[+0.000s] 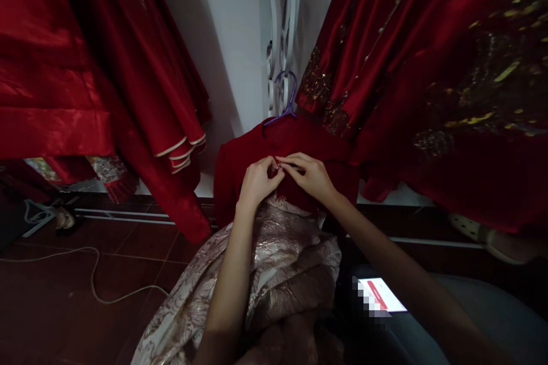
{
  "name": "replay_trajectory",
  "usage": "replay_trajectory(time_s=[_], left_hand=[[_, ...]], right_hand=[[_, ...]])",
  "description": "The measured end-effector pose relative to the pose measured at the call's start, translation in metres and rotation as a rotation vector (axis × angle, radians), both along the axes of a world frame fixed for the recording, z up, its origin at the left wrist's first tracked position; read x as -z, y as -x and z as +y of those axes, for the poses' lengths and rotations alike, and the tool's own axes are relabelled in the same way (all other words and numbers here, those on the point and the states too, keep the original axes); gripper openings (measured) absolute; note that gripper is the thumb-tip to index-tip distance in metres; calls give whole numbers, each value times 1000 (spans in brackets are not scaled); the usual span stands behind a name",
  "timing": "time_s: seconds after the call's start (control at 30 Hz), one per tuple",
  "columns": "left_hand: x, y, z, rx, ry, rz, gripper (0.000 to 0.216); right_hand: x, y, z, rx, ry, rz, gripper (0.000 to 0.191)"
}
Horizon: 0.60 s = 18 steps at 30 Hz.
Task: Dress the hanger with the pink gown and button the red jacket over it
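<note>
A dark red jacket (237, 154) hangs in front of me on a purple hanger (291, 104). My left hand (258, 181) is closed in a pinch at the middle of the jacket's front. Opposite it, the fingertips of my right hand (311, 174) pinch at the same spot, almost touching the left ones. A tiny shiny bit shows between the fingertips, too small to name. Below both hands, a pale silvery patterned fabric (286, 234) spreads in folds under my forearms.
Red garments (171, 85) with pale trim hang at left; red garments with gold sequins (483, 85) hang at right. A white metal rack (274, 17) stands behind. A lit phone screen (387, 295) lies at lower right. A cable (94, 274) crosses the tiled floor.
</note>
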State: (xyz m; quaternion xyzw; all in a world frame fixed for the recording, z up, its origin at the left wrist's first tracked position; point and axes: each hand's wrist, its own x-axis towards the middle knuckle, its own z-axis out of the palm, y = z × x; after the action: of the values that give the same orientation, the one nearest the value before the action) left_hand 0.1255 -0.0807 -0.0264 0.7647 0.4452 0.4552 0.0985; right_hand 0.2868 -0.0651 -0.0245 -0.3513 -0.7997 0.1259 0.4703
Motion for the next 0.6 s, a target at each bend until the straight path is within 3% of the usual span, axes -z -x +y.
replay_trajectory(time_s=[0.43, 0.6], left_hand=[[-3, 0, 0, 10, -35, 120, 8], [6, -8, 1, 24, -29, 19, 6]], right_hand=[[2, -3, 6, -105, 155, 126, 29], [6, 4, 16, -52, 159, 175, 36]])
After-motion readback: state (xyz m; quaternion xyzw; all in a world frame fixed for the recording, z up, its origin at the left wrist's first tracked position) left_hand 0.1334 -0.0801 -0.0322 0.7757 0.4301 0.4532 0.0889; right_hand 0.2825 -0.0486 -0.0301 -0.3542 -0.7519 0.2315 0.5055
